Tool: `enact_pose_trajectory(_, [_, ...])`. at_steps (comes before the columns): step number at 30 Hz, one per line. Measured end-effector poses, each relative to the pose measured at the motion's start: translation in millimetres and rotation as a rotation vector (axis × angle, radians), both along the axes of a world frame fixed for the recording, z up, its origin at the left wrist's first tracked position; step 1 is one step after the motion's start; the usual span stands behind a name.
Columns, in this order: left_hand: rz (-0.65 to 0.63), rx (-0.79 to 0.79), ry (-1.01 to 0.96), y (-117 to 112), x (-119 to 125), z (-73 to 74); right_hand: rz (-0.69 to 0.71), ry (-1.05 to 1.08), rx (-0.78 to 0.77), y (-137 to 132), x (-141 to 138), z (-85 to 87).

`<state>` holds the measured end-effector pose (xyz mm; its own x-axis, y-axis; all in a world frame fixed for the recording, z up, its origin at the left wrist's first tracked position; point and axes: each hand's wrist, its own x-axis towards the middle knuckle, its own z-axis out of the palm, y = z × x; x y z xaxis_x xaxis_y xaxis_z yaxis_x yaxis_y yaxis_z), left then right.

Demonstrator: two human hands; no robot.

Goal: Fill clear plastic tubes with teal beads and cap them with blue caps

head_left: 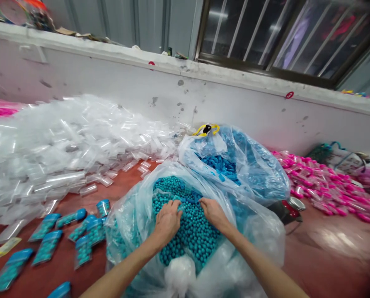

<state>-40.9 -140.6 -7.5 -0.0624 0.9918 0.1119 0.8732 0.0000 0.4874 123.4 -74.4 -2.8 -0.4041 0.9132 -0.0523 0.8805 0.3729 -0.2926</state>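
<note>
Teal beads [197,225] fill an open bag [141,194] on the red bench [330,252], just beneath the left hand [168,218] and right hand [215,213], fingers [171,205] bent; whether gripping, I cannot tell. Bagged blue pieces [220,164] lie toward the bench's far edge; beyond, a sticker [289,95] reads "3".

Round turquoise beads [199,225], heaped loose, in open clear bag [138,207]
</note>
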Motion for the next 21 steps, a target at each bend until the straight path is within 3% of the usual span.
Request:
enact_pose_trajectory(4, [0.001, -0.084, 0.060, 7.1, 2.4, -8.8, -0.035, -0.040, 0.008, 11.3, -9.9, -13.7])
enact_pose_trajectory(11, [-0.030, -0.189, -0.078, 13.1, 2.6, -26.7, 0.045, 0.054, -0.027, -18.4, -32.5, -40.5])
enact_pose_trajectory(16, [-0.042, -0.184, -0.255, 18.3, 1.4, -36.9, 0.085, 0.205, -0.052, -17.6, -35.0, -39.6])
enact_pose_trajectory(21, [-0.106, -0.274, -0.608, 25.5, -15.3, -41.5, 0.067, 0.334, -0.248, -2.5, -26.8, -27.1])
